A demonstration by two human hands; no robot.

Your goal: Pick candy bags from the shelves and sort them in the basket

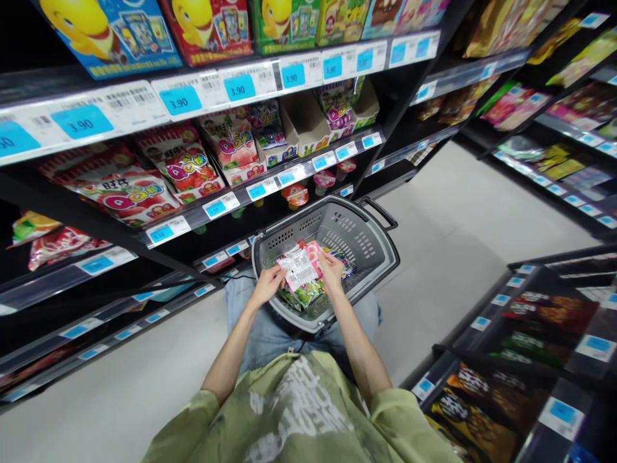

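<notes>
Pink-white packet [299, 266] pinched by L hand [270, 284] & R hand [331, 269], opp. edges, over basket [370, 257]; shelf [195, 219] close L, floor [448, 238] open R.

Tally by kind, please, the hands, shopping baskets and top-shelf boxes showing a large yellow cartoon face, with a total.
Hands, the left hand and the right hand: 2
Shopping basket: 1
Cartoon-face boxes, a blue box, a red box and a green box: 3
Total: 6
</notes>
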